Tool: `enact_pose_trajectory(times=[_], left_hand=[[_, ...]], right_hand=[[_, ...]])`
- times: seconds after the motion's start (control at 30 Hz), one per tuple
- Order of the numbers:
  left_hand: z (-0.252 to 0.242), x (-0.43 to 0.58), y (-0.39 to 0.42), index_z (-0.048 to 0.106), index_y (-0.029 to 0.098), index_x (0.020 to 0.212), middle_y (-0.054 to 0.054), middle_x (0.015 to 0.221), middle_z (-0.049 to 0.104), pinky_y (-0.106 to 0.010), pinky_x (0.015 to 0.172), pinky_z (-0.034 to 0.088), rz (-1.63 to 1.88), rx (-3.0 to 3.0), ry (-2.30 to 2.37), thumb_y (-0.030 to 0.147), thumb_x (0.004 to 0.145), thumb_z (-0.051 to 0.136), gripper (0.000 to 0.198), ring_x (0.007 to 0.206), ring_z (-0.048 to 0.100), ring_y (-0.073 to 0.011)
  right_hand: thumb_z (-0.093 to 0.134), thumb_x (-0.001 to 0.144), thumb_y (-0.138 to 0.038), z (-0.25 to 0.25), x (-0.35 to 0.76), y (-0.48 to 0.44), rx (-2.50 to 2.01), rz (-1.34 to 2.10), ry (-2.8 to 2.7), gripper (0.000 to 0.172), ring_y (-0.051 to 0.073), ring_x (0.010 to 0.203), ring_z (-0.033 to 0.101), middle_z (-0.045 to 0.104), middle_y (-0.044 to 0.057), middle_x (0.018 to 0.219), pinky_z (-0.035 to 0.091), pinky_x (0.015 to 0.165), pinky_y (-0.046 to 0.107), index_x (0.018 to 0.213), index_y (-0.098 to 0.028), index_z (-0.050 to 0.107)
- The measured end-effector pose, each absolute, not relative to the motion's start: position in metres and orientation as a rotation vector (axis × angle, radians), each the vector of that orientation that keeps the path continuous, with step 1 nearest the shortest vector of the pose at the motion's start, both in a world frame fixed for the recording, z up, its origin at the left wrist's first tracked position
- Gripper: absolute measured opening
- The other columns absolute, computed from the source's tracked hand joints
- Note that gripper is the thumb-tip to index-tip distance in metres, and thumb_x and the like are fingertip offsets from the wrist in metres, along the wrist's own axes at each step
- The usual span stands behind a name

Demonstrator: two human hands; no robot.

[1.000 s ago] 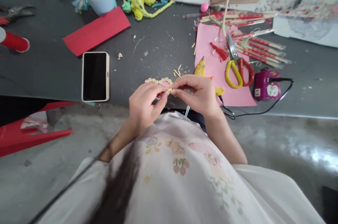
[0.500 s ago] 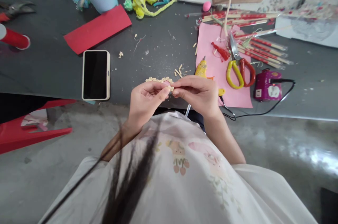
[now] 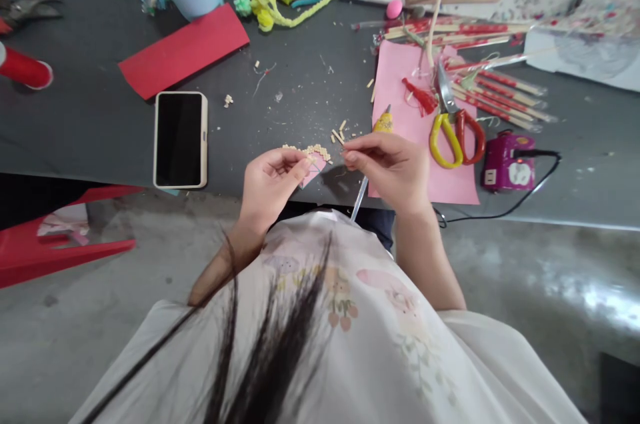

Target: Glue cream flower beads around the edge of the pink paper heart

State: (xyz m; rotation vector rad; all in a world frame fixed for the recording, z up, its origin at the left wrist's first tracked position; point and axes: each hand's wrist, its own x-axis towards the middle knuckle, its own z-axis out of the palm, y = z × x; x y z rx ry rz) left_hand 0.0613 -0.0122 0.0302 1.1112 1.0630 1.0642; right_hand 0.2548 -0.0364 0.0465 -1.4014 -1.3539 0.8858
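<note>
My left hand (image 3: 273,187) is closed in a pinch, with a small pale piece (image 3: 311,159) at the fingertips. Just past those fingers lies a pink piece (image 3: 315,173) edged with beige bead-like bits (image 3: 316,150). Thumb and forefinger of my right hand (image 3: 393,167) are pressed together beside some short wooden stick pieces (image 3: 338,137); whatever they hold is too small to make out. A yellow glue gun (image 3: 384,121) is partly hidden behind my right hand, and a clear glue stick (image 3: 359,199) shows below it.
Scissors (image 3: 451,121) and a red tassel (image 3: 419,96) lie on pink paper (image 3: 397,71). Further right are wrapped sticks (image 3: 500,96) and a purple box (image 3: 509,163) with a black cable. On the left are a phone (image 3: 181,139), red card (image 3: 184,51) and a red spool (image 3: 26,69).
My hands have come apart: the right moved rightward, away from the small piece both were touching. More of the pink piece now shows between them.
</note>
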Motion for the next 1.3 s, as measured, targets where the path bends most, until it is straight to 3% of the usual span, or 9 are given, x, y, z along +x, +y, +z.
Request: enact_pose_trajectory(times=[0.17,0.33,0.5,0.73,0.93,1.07,1.2,1.3], left_hand=[[0.026,0.057,-0.009,0.070,0.020,0.076,0.002,0.064,0.066,-0.018,0.053,0.050,1.026,1.158,1.097,0.048,0.074,0.082,0.031,0.056,0.061,-0.0069],[0.022,0.057,-0.011,0.068,0.019,0.081,0.001,0.068,0.065,-0.019,0.056,0.051,0.970,1.140,1.139,0.052,0.073,0.080,0.037,0.058,0.060,-0.0072],[0.021,0.060,-0.016,0.067,0.018,0.083,0.001,0.069,0.064,-0.019,0.058,0.051,0.931,1.128,1.138,0.052,0.074,0.079,0.037,0.060,0.059,-0.0072],[0.020,0.067,-0.025,0.067,0.017,0.083,-0.001,0.075,0.065,-0.019,0.059,0.053,0.910,1.169,1.175,0.052,0.077,0.077,0.036,0.063,0.059,-0.0082],[0.014,0.068,-0.031,0.068,0.017,0.084,-0.001,0.074,0.067,-0.018,0.058,0.053,0.896,1.210,1.198,0.046,0.080,0.074,0.030,0.062,0.060,-0.0083],[0.014,0.073,-0.034,0.068,0.017,0.083,-0.001,0.074,0.067,-0.018,0.057,0.053,0.892,1.203,1.200,0.048,0.079,0.074,0.032,0.061,0.061,-0.0086],[0.014,0.078,-0.036,0.068,0.017,0.084,-0.001,0.072,0.067,-0.020,0.057,0.052,0.917,1.230,1.214,0.049,0.079,0.074,0.033,0.061,0.060,-0.0094],[0.012,0.081,-0.038,0.069,0.018,0.084,-0.001,0.072,0.067,-0.020,0.058,0.051,0.951,1.282,1.202,0.048,0.080,0.072,0.031,0.061,0.060,-0.0098]], right_hand=[[0.068,0.084,-0.028,0.054,0.291,-0.048,-1.758,0.518,-1.470,0.010,0.017,0.072,0.066,0.072,0.003,0.083,0.056,0.071,0.035,0.088,-0.021,0.073],[0.064,0.087,-0.039,0.052,0.320,-0.065,-2.117,0.285,-1.939,0.029,0.028,0.092,0.063,0.068,0.011,0.098,0.051,0.080,0.043,0.108,-0.020,0.068],[0.062,0.087,-0.039,0.042,0.328,-0.071,-2.235,0.202,-2.100,0.039,0.031,0.096,0.061,0.065,0.013,0.103,0.048,0.080,0.042,0.120,-0.019,0.062],[0.066,0.085,-0.037,0.044,0.330,-0.061,-2.323,0.295,-2.065,0.048,0.030,0.092,0.062,0.068,0.013,0.103,0.045,0.075,0.037,0.126,-0.015,0.054],[0.056,0.090,-0.034,0.044,0.331,-0.055,-2.210,0.269,-2.317,0.030,0.032,0.090,0.061,0.067,0.013,0.094,0.043,0.072,0.037,0.114,-0.016,0.058],[0.050,0.092,-0.033,0.047,0.335,-0.056,-2.171,0.290,-2.310,0.031,0.032,0.091,0.062,0.066,0.016,0.100,0.045,0.074,0.039,0.116,-0.015,0.057],[0.056,0.089,-0.036,0.050,0.350,-0.065,-2.057,0.501,-2.050,0.036,0.028,0.094,0.063,0.068,0.013,0.107,0.049,0.076,0.038,0.121,-0.019,0.057],[0.060,0.085,-0.038,0.046,0.360,-0.076,-1.893,0.771,-1.708,0.037,0.019,0.075,0.061,0.069,0.005,0.096,0.049,0.064,0.033,0.118,-0.022,0.061]])
